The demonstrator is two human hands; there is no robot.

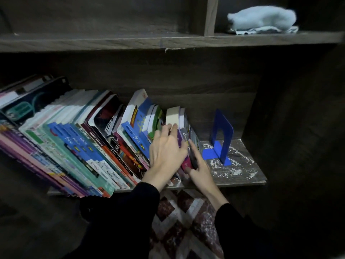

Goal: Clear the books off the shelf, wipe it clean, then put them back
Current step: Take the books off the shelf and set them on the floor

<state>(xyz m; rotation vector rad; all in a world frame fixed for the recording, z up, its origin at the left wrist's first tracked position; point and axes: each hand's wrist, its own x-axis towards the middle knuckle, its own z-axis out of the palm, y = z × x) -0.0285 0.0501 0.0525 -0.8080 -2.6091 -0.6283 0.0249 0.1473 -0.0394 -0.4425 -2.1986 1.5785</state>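
Books [74, 143] pack the lower shelf [240, 176] from its left end past the middle, all leaning left, spines towards you. Your left hand [165, 148] lies on the last small paperbacks [172, 116], fingers fairly straight, tips on the cream page edges. Your right hand [198, 168] pinches the rightmost dark-covered book [193, 135], thumb at its lower spine, forefinger along the cover. Near the shelf's right end a blue bookend [222, 135] stands upright among white specks. A pale cloth [261, 18] sits bunched in the upper shelf's [130, 42] right compartment.
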